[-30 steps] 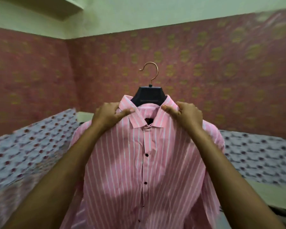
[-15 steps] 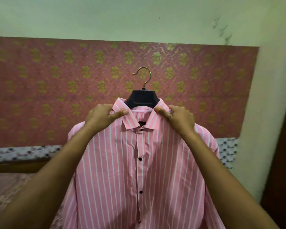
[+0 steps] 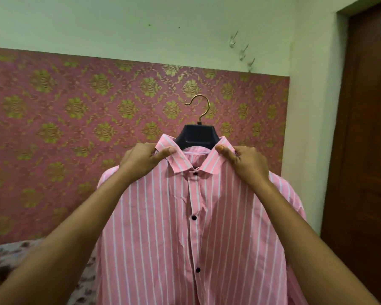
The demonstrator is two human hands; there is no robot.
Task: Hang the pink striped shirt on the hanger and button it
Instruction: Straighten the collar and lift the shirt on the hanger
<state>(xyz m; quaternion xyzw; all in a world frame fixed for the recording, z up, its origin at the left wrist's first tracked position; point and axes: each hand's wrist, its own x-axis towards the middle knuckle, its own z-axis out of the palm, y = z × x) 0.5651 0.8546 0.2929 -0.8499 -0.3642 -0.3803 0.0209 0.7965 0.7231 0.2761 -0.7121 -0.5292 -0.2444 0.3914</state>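
Pink striped shirt (image 3: 196, 227) draped over the black hanger (image 3: 197, 135), held up in front of the patterned wall panel (image 3: 75, 119); its placket is closed, with three black buttons (image 3: 194, 217) visible down the front. Left hand (image 3: 141, 159) pinches the left collar wing between thumb and fingers; right hand (image 3: 246, 164) pinches the right wing likewise. Brass hook (image 3: 199, 106) stands free above the collar, caught on nothing. Hanging and buttoning appear complete as far as the view reaches; the lower hem is out of frame. The step in hand is judged to be carrying. Wall hooks (image 3: 243, 51) lie up and to the right; reaching one calls for lifting the hanger's hook over it.
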